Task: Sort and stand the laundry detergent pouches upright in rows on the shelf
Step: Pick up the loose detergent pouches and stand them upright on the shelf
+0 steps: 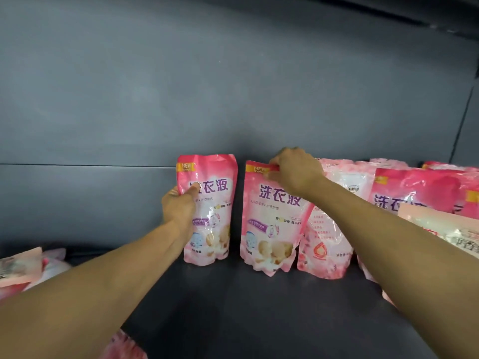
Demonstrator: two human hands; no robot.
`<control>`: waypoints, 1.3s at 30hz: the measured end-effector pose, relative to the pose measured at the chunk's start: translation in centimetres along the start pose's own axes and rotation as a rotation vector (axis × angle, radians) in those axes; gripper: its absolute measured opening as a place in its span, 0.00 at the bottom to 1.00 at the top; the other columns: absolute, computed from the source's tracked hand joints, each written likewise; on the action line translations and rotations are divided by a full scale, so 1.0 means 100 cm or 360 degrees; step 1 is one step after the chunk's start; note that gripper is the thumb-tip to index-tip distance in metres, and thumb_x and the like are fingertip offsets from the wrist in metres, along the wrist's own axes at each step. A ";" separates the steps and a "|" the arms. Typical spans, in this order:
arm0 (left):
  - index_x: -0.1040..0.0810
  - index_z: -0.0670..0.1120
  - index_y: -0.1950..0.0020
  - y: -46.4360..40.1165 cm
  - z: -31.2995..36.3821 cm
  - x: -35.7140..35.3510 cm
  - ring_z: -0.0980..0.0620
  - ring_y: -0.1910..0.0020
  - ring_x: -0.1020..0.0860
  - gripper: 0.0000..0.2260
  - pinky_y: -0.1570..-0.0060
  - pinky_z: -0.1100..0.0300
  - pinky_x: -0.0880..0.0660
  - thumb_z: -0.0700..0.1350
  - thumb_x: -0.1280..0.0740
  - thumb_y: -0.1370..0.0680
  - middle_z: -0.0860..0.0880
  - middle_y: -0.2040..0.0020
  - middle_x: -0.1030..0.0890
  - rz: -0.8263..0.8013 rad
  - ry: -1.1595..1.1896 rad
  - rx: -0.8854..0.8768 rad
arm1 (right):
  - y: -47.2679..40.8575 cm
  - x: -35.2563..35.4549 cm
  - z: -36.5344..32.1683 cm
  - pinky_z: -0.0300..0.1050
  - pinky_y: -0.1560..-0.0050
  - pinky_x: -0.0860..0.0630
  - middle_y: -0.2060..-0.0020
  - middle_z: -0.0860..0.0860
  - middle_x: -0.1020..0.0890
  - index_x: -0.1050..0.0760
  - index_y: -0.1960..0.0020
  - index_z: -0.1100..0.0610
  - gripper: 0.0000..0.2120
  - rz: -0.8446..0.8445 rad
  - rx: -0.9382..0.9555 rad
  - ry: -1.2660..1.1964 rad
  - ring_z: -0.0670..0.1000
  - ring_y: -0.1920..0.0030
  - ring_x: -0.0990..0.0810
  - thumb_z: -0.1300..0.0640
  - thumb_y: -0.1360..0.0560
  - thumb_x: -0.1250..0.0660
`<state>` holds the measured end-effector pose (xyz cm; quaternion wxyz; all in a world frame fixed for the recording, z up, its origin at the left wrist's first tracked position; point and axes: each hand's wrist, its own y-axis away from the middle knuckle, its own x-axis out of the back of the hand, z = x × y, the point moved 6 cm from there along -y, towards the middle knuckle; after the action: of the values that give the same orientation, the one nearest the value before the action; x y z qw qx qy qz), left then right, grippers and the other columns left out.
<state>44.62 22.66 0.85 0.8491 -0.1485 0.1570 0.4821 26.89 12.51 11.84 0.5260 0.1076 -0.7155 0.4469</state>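
Here, two upright pouches, left pouch (210, 208) in left grip (178, 207), right pouch (269, 218) in right grip (295, 169)

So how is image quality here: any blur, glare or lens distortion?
Head view: wide-angle bending curves the dark grey shelf edges; soft blur on both forearms; glare on the glossy pink pouches at right; the two front pink detergent pouches read sharp; lighting dim, even.
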 end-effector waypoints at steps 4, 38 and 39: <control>0.24 0.47 0.62 0.000 -0.001 -0.006 0.49 0.68 0.21 0.09 0.67 0.56 0.22 0.40 0.34 0.22 0.48 0.65 0.19 0.0037 -0.0017 -0.0034 | -0.012 -0.009 -0.011 0.45 0.62 0.31 0.70 0.50 0.34 0.24 0.58 0.55 0.06 0.0136 0.0053 0.0251 0.59 0.61 0.25 0.62 0.25 0.38; 0.27 0.51 0.38 0.103 0.111 0.249 0.49 0.39 0.27 0.14 0.50 0.64 0.34 0.44 0.35 0.23 0.50 0.37 0.25 -0.0328 -0.2468 -0.0230 | 0.150 -0.115 -0.213 0.42 0.67 0.34 0.70 0.55 0.28 0.30 0.66 0.63 0.13 -0.1220 -0.0226 -0.1157 0.52 0.70 0.31 0.60 0.24 0.37; 0.27 0.51 0.38 0.103 0.113 0.256 0.49 0.40 0.26 0.14 0.50 0.63 0.33 0.43 0.35 0.23 0.50 0.37 0.25 -0.0326 -0.2478 -0.0245 | 0.148 -0.117 -0.216 0.41 0.68 0.34 0.72 0.53 0.29 0.30 0.67 0.61 0.13 -0.1217 -0.0261 -0.1114 0.50 0.71 0.31 0.60 0.24 0.36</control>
<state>49.58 52.05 -0.43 0.7423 0.1597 -0.5308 0.3764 36.79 33.57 -4.91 0.3877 0.4626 -0.7907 0.1028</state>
